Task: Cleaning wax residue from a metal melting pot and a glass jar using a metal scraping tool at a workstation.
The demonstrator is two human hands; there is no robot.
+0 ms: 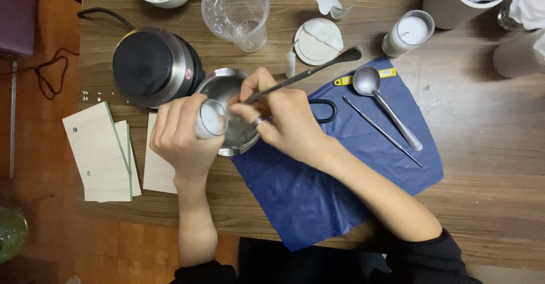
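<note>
1. Head view: my left hand [180, 133] is wrapped around a small glass jar of white wax [211, 119], tipped on its side so its mouth faces the small steel pot [228, 85].
2. My right hand [284, 119] pinches a long metal tool [306, 74] between thumb and fingers; its tip points into the jar's mouth and its handle runs up to the right.
3. The pot sits on the wooden table [488, 148], touching the edge of a blue cloth [306, 199], just beside a black electric hotplate [153, 65].
4. On the cloth lie a metal spoon [377, 99] and a thin metal pick [380, 129].
5. Pale wooden boards [102, 150] lie left of my left wrist; a clear measuring cup [237, 9] stands above the pot.
</note>
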